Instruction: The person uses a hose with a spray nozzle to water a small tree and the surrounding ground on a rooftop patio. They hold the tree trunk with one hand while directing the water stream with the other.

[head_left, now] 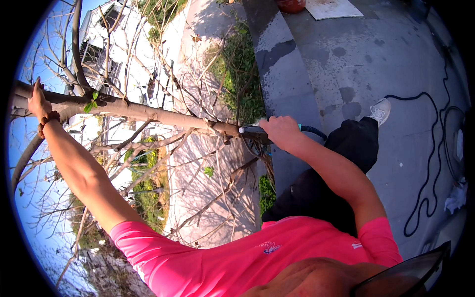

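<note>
My left arm is stretched out at the left. My left hand (39,103), with a brown beaded bracelet (48,118) at its wrist, grips a smooth pale tree trunk (148,113); one finger points up past the bark, and the others are partly hidden. My right hand (282,131) is closed around a dark hose nozzle (255,130), whose light round tip lies close to the trunk at its leafless lower part. Behind the fist, a dark hose (314,130) with a teal fitting leads toward my leg.
Bare twigs (217,163) spread around the trunk. A grey ledge (292,64) separates green shrubs (242,74) from a floor with wet patches. Black hose (429,198) lies in loops at the right, by my white shoe (380,111). A red pot (291,5) stands at the top.
</note>
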`<state>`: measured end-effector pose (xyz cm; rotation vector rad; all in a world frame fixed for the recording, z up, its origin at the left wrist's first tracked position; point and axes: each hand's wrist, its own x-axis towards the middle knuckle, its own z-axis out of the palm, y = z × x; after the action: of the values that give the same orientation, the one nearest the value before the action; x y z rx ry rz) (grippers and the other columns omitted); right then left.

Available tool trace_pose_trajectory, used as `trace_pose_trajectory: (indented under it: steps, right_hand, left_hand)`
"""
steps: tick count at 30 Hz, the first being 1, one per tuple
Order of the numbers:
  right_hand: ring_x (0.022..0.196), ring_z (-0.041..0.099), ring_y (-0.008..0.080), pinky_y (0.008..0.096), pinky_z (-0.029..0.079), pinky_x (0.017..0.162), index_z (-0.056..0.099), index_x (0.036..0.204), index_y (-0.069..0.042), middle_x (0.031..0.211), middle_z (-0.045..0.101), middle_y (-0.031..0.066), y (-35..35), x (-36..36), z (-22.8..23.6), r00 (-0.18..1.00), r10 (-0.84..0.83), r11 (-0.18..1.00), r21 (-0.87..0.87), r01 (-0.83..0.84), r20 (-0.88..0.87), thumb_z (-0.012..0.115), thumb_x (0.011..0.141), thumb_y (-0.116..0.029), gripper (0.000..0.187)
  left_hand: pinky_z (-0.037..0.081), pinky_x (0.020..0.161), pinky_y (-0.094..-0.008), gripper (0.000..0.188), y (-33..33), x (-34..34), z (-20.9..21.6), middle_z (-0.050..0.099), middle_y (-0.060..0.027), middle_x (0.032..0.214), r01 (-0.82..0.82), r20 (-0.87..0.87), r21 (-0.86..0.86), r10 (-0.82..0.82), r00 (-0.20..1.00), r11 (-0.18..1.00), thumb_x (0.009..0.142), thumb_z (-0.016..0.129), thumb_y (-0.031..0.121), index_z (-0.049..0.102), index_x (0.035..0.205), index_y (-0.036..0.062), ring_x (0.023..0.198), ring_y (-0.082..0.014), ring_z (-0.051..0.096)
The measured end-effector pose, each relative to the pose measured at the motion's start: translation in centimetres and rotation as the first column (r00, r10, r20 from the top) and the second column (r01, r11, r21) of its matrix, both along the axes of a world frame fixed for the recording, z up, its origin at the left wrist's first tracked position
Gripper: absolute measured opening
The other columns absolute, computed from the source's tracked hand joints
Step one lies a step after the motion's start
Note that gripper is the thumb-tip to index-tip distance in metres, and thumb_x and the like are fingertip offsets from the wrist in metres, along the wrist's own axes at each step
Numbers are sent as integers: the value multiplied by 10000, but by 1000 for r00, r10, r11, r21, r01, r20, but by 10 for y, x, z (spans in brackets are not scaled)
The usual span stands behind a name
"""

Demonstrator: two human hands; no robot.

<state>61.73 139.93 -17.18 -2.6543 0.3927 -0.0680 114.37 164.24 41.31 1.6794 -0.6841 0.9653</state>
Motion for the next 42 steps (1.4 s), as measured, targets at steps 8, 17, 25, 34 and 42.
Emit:
trace_pose_trajectory:
  steps: [8, 17, 25, 34, 42]
  right_hand:
    - [885, 720, 338, 468, 563, 720, 628, 987, -84, 907, 713, 131, 7, 2, -5, 997, 58, 998, 17, -57, -57, 614, 870, -86, 118]
    - [864, 716, 330, 456, 560, 722, 627, 1000, -84, 885, 701, 139, 12, 0, -2, 958, 216, 976, 66, -207, -191, 607, 877, -81, 124]
    - [899, 706, 358, 499, 538, 723, 638, 1000, -114, 931, 711, 145, -4, 5, -2, 991, -109, 994, -6, 109, 74, 652, 847, -119, 153]
    - [921, 718, 333, 448, 558, 746, 647, 985, -104, 910, 714, 108, 1, -2, 8, 996, 36, 998, 47, -32, -84, 639, 865, -99, 120]
    - [893, 726, 324, 447, 570, 738, 689, 962, -111, 898, 731, 106, 10, -9, 2, 952, 209, 978, 69, -198, -222, 661, 840, -105, 125]
  left_hand:
    - [505, 773, -291, 378, -3, 1, -4, 717, -56, 913, -14, -10, 19, 14, 1000, 1000, 754, 875, 245, 710, 954, -31, 804, -131, 644]
    - [501, 782, -301, 425, 3, 10, 0, 720, -66, 942, -18, 39, 46, 16, 999, 999, 747, 873, 302, 730, 978, -24, 813, -141, 638]
    - [509, 777, -294, 391, 2, 0, -1, 721, -56, 903, -26, 44, 9, 25, 999, 1000, 750, 875, 252, 724, 975, -29, 804, -139, 653]
    - [528, 751, -301, 371, 0, -5, 3, 712, -69, 895, -2, -2, 40, 2, 1000, 999, 745, 884, 213, 709, 970, -23, 782, -144, 658]
    - [541, 763, -284, 416, 0, 1, -2, 713, -83, 924, -1, 14, 32, 0, 1000, 999, 748, 883, 188, 671, 1022, -43, 800, -148, 668]
